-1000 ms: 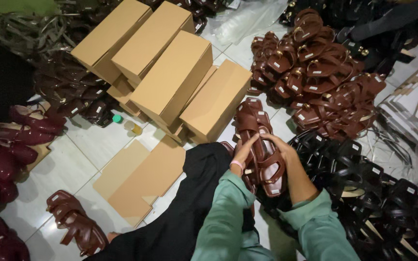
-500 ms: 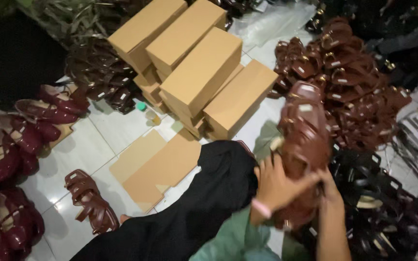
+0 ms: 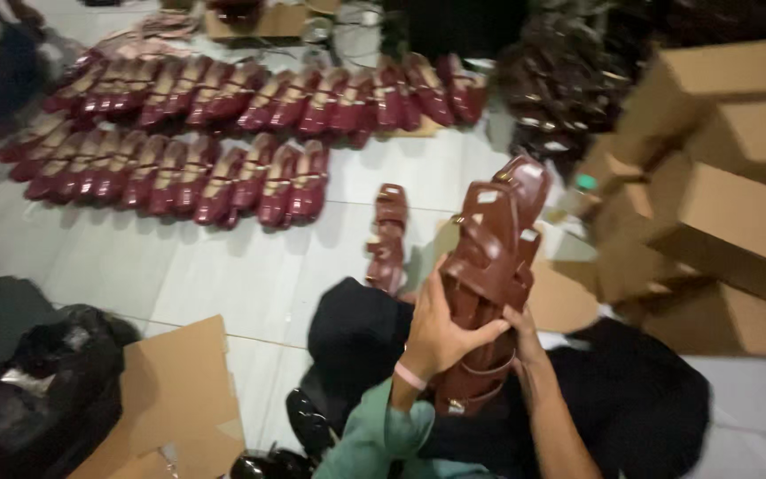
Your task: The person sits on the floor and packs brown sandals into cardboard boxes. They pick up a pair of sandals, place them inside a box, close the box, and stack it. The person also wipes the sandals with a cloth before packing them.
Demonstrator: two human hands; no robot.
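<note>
Both hands hold 1 pair of brown strappy sandals (image 3: 489, 266) upright above the person's lap: the left hand (image 3: 441, 333) has its grip clamped round the strapped front, and the right hand (image 3: 525, 341) closes on the back near the heels. Judging by this, keeping the 2 soles pressed flat together with heels level would stop them sliding apart. A single brown sandal (image 3: 388, 235) lies on the tiled floor (image 3: 223, 266) near the cardboard boxes (image 3: 711, 204).

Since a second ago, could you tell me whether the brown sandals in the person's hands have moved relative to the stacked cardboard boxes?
Cannot tell: the camera swung. The brown sandals, gripped by the left hand and right hand, now sit left of the cardboard boxes; before, right of them.
</note>
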